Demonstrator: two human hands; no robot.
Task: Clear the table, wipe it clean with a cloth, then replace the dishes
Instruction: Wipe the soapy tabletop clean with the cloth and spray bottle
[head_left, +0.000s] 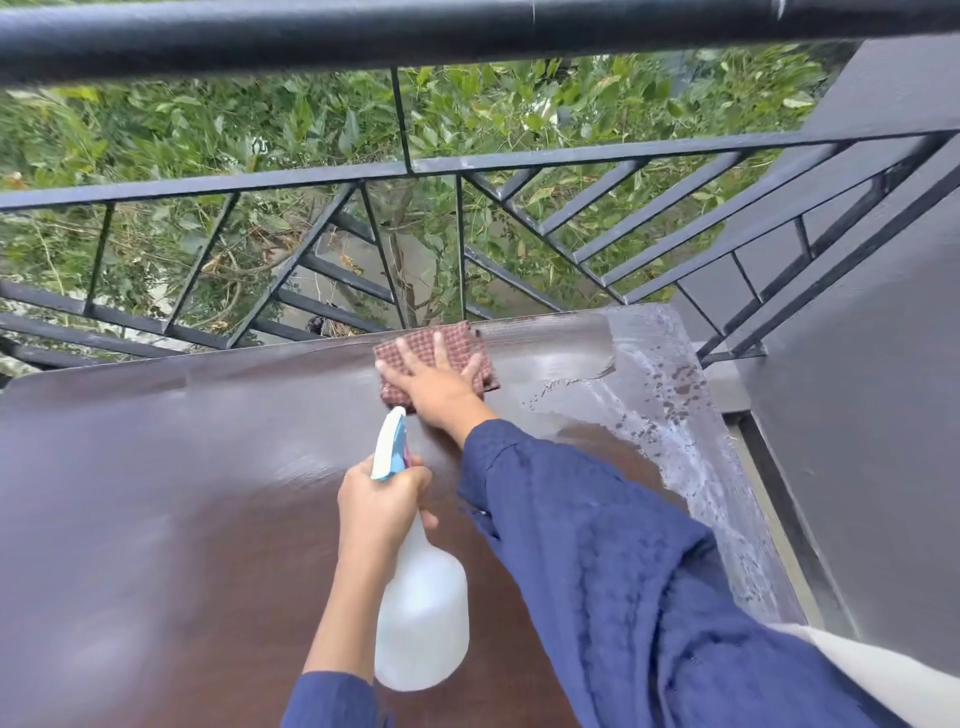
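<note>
The table (156, 493) is dark brown wood, glossy and wet. The cloth (467, 343) is woven, checked fabric. Behind the table, the railing (311, 176) is painted black metal.

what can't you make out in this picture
Head view only:
- Spray bottle trigger: covered by the left hand gripping its neck.
- Middle of the checked cloth: under the flat right hand.
- Table near and left sides: cut off by the frame; near-right part hidden by the blue sleeve.
- Dishes: none in view.
</note>
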